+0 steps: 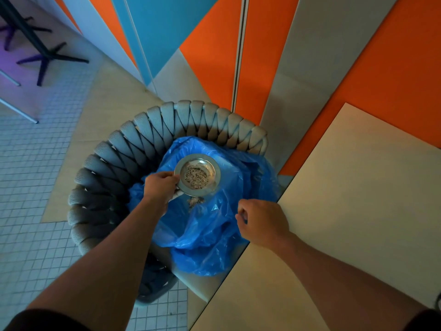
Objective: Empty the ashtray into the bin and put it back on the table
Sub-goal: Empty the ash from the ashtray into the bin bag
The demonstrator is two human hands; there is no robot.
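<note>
A round metal ashtray (197, 174) with grey ash in its bowl is held level over the blue plastic bin bag (210, 225). My left hand (160, 187) grips the ashtray's left rim. A little ash (196, 202) lies in the bag just below it. My right hand (261, 222) pinches the bag's right edge and holds it up. The bag rests on the seat of a grey woven chair (143, 134). A beige table (353, 211) lies to the right.
The chair's braided back curves around the bag on the left and far side. Orange, blue and grey wall panels (286, 56) rise behind. A dark table base (45, 56) stands on the tiled floor at far left.
</note>
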